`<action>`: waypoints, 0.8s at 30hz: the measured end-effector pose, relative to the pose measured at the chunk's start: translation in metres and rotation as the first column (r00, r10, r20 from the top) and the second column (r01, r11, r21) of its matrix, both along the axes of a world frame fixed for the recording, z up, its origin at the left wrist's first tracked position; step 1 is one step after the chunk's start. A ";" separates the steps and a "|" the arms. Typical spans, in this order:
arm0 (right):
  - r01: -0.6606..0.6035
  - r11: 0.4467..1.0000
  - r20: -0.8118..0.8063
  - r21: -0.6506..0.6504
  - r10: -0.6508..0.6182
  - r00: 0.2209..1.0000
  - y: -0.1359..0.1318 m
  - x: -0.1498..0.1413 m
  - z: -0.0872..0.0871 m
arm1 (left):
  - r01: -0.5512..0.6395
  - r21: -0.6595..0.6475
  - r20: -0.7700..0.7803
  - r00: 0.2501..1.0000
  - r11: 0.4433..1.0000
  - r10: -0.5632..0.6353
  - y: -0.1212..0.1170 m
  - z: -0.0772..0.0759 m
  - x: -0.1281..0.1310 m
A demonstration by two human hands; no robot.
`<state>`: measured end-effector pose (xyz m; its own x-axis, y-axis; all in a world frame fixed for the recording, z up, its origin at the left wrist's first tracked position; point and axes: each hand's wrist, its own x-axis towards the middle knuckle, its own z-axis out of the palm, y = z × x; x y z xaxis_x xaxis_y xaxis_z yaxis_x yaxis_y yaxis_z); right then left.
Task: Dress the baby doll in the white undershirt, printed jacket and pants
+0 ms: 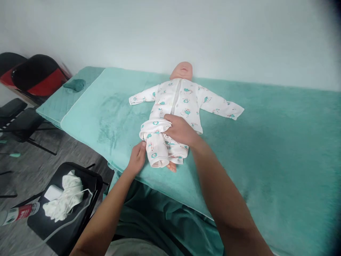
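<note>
A baby doll (pixel 183 69) lies on its back on the green-covered bed (pixel 117 103). It wears a white printed jacket (pixel 186 101) with its sleeves spread out to both sides. White printed pants (pixel 157 151) cover its legs, and one small foot (pixel 172 166) shows below a cuff. My right hand (pixel 181 128) is closed on the gathered waistband of the pants, at the doll's middle. Lower down, my left hand (pixel 137 156) is closed at the outer left edge of the pants, its fingertips pinching the cloth there.
At lower left a black chair (pixel 50 233) holds a crumpled white cloth (pixel 69 193), a white box (pixel 53 192) and a cable. A bottle with a red label (pixel 23 212) is beside it. More folding chairs (pixel 39 76) stand beyond the bed's left end. A white wall (pixel 239 39) runs behind the bed.
</note>
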<state>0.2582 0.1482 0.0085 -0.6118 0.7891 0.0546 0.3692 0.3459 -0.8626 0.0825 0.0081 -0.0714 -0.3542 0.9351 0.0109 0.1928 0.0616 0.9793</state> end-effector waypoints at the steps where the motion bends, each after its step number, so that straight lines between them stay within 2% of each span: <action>1: -0.005 1.000 -0.002 -0.005 0.005 1.000 0.000 0.000 0.000 | -0.011 -0.008 0.034 0.999 1.000 0.011 -0.003 0.000 0.001; 6: -0.028 1.000 -0.005 -0.011 0.028 1.000 0.002 0.000 -0.001 | -0.046 -0.036 0.121 0.991 0.998 0.050 -0.001 0.004 0.005; 9: -0.020 1.000 0.005 -0.002 0.020 1.000 0.002 -0.001 -0.002 | -0.070 -0.011 0.112 0.991 0.998 0.070 0.003 0.002 0.008; 12: -0.027 1.000 0.013 0.004 0.027 1.000 0.002 0.000 -0.001 | -0.147 0.053 0.068 0.987 0.988 0.143 0.010 -0.005 0.010; 16: -0.054 0.998 0.011 -0.027 0.055 0.998 0.001 0.003 0.004 | -0.217 0.164 -0.127 0.963 0.962 0.239 0.028 -0.009 0.000; 20: -0.058 0.998 0.040 -0.032 0.060 0.997 0.001 0.004 0.006 | -0.233 0.235 -0.381 0.871 0.944 0.310 0.048 -0.005 -0.016; 22: -0.042 0.999 0.044 -0.020 0.043 0.998 0.000 0.002 0.006 | -0.227 0.237 -0.450 0.836 0.945 0.314 0.052 -0.004 -0.020; 24: 0.002 1.000 0.066 -0.003 -0.002 0.998 -0.001 -0.001 0.004 | -0.202 0.222 -0.468 0.836 0.954 0.285 0.053 -0.004 -0.020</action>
<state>0.2577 0.1470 0.0130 -0.6123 0.7905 0.0118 0.4263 0.3427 -0.8372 0.0628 0.0607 -0.0755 -0.4792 0.7901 0.3824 0.6483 0.0249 0.7610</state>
